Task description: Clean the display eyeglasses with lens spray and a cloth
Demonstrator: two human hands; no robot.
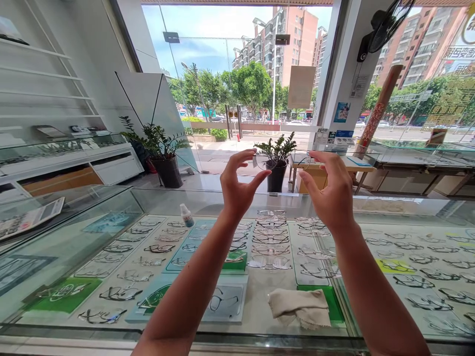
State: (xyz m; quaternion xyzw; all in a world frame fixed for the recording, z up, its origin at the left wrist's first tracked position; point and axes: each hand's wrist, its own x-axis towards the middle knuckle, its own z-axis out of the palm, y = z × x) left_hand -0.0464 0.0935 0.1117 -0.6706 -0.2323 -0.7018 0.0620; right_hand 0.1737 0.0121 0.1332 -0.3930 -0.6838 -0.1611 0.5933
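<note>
Both my hands hold a pair of thin-rimmed eyeglasses (265,162) up above the glass counter, against the bright doorway. My left hand (239,185) grips the left side of the frame between its fingers and thumb. On the other side, my right hand (334,190) pinches the frame near its upper right edge, with the thumb below it. The lenses are clear, so the plant behind shows through, and the bridge is hard to make out. Below my hands a beige cleaning cloth (299,304) lies crumpled on the counter, and a small spray bottle (186,215) stands farther back on the left.
Rows of eyeglasses (270,237) fill the glass display counter (256,341) under my arms. Left of it lies a calculator or keyboard-like printed item (33,220). Potted plants (166,170) stand beyond the counter near the glass door. A wall fan (386,24) hangs upper right.
</note>
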